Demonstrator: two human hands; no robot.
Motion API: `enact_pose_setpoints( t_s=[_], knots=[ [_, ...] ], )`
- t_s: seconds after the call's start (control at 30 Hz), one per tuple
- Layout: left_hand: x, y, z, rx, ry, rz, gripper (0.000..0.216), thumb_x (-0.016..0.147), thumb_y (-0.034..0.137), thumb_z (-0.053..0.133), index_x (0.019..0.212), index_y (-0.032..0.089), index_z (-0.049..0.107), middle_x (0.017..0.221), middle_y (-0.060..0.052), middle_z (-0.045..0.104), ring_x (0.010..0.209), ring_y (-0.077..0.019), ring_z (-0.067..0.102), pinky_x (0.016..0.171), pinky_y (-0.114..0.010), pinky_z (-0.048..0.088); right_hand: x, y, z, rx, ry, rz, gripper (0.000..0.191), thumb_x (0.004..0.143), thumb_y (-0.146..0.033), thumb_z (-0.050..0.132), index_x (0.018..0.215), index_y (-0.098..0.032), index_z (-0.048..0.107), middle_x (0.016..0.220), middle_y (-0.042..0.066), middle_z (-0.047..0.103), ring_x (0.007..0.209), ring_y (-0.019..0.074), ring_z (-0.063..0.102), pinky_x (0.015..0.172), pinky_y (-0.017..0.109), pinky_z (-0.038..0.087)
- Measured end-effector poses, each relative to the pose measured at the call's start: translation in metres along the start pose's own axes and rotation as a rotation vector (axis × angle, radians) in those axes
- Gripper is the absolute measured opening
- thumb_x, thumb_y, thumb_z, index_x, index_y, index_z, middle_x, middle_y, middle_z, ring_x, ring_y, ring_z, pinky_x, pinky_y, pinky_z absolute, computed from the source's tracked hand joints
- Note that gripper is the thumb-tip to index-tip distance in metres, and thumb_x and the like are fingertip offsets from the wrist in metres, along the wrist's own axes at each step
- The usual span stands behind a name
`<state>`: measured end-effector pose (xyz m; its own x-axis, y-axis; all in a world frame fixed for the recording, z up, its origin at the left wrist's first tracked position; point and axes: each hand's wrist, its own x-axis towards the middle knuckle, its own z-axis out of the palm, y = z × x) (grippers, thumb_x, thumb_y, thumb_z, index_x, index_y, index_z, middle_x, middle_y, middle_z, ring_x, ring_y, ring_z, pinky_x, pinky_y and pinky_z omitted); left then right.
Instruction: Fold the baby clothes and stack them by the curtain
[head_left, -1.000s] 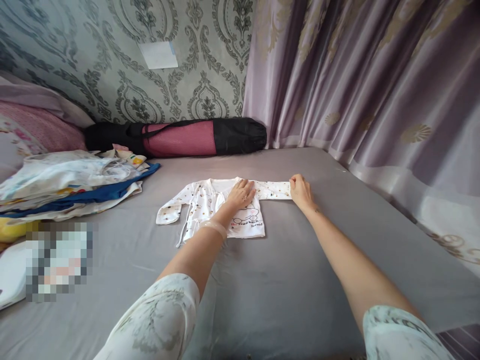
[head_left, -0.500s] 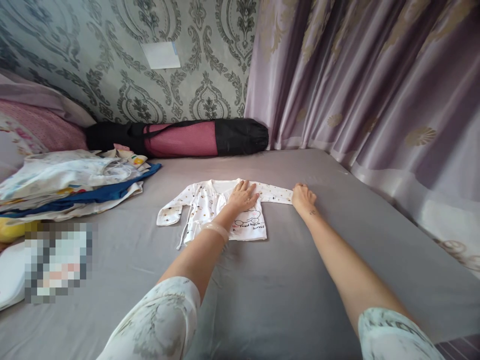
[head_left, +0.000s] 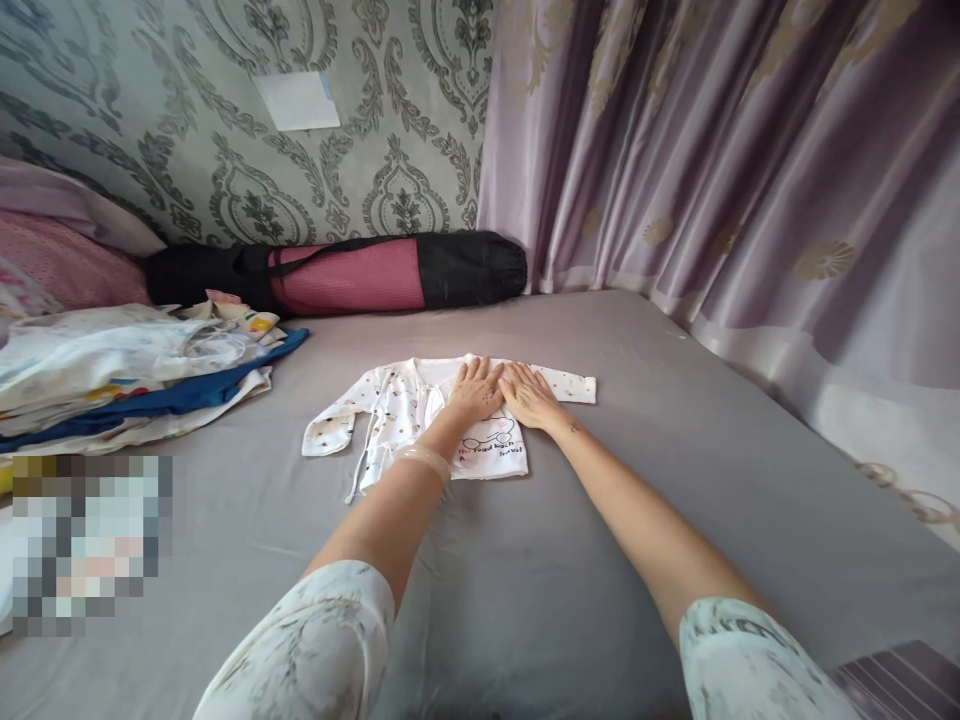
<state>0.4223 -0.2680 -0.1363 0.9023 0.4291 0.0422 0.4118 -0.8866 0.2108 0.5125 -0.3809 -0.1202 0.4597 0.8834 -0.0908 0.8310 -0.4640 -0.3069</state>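
Observation:
A small white baby shirt (head_left: 397, 405) with a speckled print, side ties and a printed drawing with lettering lies spread on the grey bed sheet (head_left: 585, 560). My left hand (head_left: 476, 390) rests flat on its chest, fingers spread, partly covering the print. Right beside it, my right hand (head_left: 529, 393) lies flat where the right-side sleeve meets the body. That sleeve stretches out past my right hand, while the left-side sleeve bends down at the elbow.
A pile of folded clothes (head_left: 135, 360) sits at the left. Along the wall lies a long black and pink rolled bag (head_left: 345, 277). Purple curtains (head_left: 675, 150) hang at the right. Something pixelated (head_left: 105, 540) is at the lower left.
My right hand has let go of the sleeve's cuff and moved left onto the shirt beside my left hand, its fist now opened flat. The left hand stays on the chest.

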Motion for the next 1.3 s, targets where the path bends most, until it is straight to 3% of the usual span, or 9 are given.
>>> enact_pose_setpoints(
  t_s=[0.13,0.43,0.63,0.73,0.83,0.97,1.13,1.3],
  knots=[
    [-0.001,0.001,0.000,-0.006,-0.011,0.000,0.061,0.096,0.047,0.027,0.150,0.018,0.030,0.157,-0.013,0.026,0.145,-0.0332,0.017,0.116,-0.052,0.015,-0.012,0.016,-0.006,-0.057,0.007,0.087,0.071,0.098,-0.051,0.009,0.153,-0.007,0.020,0.160,0.011,0.014,0.147,0.0231,0.008,0.118,0.043,0.004],
    [-0.002,0.002,0.004,0.019,0.030,0.018,0.059,0.097,0.047,0.026,0.149,0.018,0.031,0.155,-0.014,0.029,0.144,-0.0338,0.020,0.115,-0.054,0.018,-0.037,0.051,-0.015,-0.159,0.009,0.258,0.067,0.098,-0.049,0.014,0.153,-0.010,0.020,0.160,0.013,0.013,0.147,0.0267,0.009,0.117,0.050,0.007],
    [-0.005,0.007,-0.012,0.011,-0.100,0.006,0.062,0.098,0.049,0.022,0.150,0.015,0.026,0.157,-0.018,0.021,0.146,-0.0334,0.015,0.114,-0.054,0.018,-0.046,0.066,-0.031,-0.175,-0.024,0.318,0.063,0.098,-0.040,0.017,0.152,-0.008,0.023,0.159,0.013,0.018,0.146,0.0262,0.013,0.117,0.049,0.012],
    [-0.018,0.007,-0.024,-0.001,-0.178,0.000,0.064,0.097,0.048,0.027,0.149,0.010,0.026,0.157,-0.022,0.019,0.146,-0.0338,0.014,0.115,-0.052,0.018,-0.038,0.048,-0.036,-0.208,0.019,0.302,0.060,0.097,-0.034,0.021,0.149,-0.006,0.029,0.158,0.016,0.022,0.145,0.0279,0.017,0.116,0.050,0.013],
    [-0.043,-0.001,-0.033,0.008,-0.186,0.031,0.060,0.096,0.042,0.034,0.146,0.010,0.029,0.156,-0.022,0.022,0.146,-0.0321,0.016,0.115,-0.050,0.019,-0.021,0.011,-0.032,-0.207,0.096,0.085,0.057,0.096,-0.028,0.022,0.148,-0.005,0.032,0.157,0.016,0.025,0.145,0.0265,0.018,0.117,0.048,0.011],
    [-0.089,-0.025,-0.046,0.016,-0.171,0.071,0.053,0.094,0.037,0.040,0.141,0.013,0.037,0.154,-0.020,0.028,0.144,-0.0308,0.023,0.115,-0.049,0.020,0.011,-0.045,-0.012,-0.124,-0.021,-0.156,0.059,0.096,-0.032,0.022,0.149,-0.006,0.029,0.157,0.015,0.024,0.146,0.0236,0.018,0.118,0.041,0.011],
    [-0.149,-0.061,-0.070,-0.032,-0.112,0.067,0.053,0.093,0.038,0.042,0.141,0.014,0.038,0.152,-0.019,0.034,0.143,-0.0296,0.027,0.115,-0.045,0.025,0.045,-0.084,0.013,-0.081,-0.068,-0.063,0.071,0.098,-0.046,0.015,0.150,0.002,0.019,0.159,0.019,0.013,0.147,0.0265,0.009,0.118,0.040,0.009],
    [-0.196,-0.090,-0.088,-0.147,0.062,0.089,0.050,0.096,0.041,0.037,0.138,0.014,0.042,0.146,-0.017,0.044,0.137,-0.0261,0.038,0.111,-0.040,0.034,0.054,-0.085,0.026,-0.122,0.003,-0.001,0.070,0.098,-0.046,0.015,0.151,-0.001,0.017,0.160,0.016,0.011,0.147,0.0260,0.006,0.118,0.041,0.006]
  ],
)
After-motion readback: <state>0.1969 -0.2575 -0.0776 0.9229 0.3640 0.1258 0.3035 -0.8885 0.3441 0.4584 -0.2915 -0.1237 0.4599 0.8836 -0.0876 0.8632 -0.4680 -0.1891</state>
